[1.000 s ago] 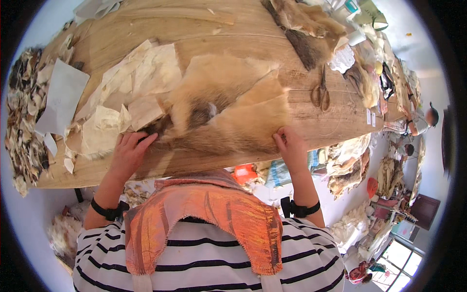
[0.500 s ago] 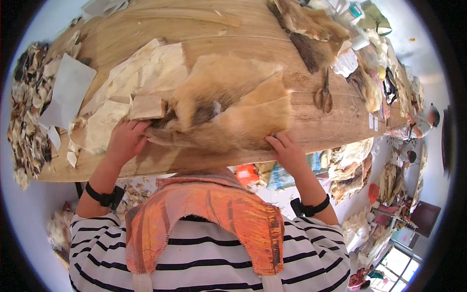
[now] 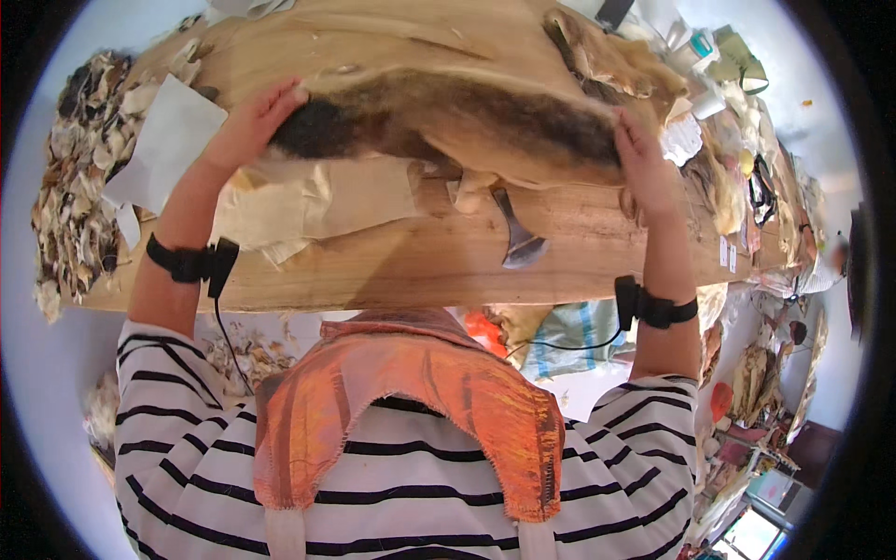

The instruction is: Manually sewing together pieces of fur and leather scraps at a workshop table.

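A brown and tan fur pelt point(image 3: 448, 117) stretches between my two hands over the far part of the wooden table, a little blurred, with dark fur toward its left end and right side. My left hand point(image 3: 254, 126) grips the left end, fingers pointing away. At the right end my right hand point(image 3: 644, 163) is closed on the pelt's edge. Below the pelt lies a knife point(image 3: 523, 247) with a fan-shaped metal blade. Pale hide pieces point(image 3: 364, 198) rest under and in front of the pelt, nearer my left arm. Scissors point(image 3: 631, 207) are mostly hidden by my right hand.
Fur scraps point(image 3: 84, 177) heap up on the table's left, beside a white sheet point(image 3: 173, 131). Another brown pelt point(image 3: 611, 56) lies at the far right, near a white cup point(image 3: 709, 101) and crumpled white plastic point(image 3: 681, 138). The table point(image 3: 373, 271) has its near edge before my apron.
Both hands have moved away from me and farther apart, lifting the pelt off the near table. The fan-bladed knife and more of the tabletop now show beneath it.
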A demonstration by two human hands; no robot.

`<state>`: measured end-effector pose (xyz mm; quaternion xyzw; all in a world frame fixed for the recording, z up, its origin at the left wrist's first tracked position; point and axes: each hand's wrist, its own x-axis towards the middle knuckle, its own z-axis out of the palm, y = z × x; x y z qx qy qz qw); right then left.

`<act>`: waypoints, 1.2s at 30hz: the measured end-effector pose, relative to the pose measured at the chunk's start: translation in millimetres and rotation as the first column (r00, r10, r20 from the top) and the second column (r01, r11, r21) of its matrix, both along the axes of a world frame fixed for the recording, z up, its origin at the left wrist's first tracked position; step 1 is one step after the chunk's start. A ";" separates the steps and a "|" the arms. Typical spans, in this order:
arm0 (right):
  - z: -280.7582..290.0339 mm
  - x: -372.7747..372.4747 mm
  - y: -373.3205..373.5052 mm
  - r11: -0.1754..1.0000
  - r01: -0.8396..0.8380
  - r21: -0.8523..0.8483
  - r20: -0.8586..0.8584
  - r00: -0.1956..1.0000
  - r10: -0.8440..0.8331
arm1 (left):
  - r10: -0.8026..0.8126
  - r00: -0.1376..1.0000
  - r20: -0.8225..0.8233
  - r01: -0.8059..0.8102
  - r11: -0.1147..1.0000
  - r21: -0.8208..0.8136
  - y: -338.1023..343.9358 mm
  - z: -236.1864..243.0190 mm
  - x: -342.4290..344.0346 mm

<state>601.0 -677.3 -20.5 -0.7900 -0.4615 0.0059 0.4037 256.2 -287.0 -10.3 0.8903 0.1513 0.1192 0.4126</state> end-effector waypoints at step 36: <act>28.1 147.4 109.1 0.999 0.033 -0.021 0.622 0.783 -0.013 | 0.029 0.985 0.168 -0.129 0.774 0.620 68.5 29.7 89.7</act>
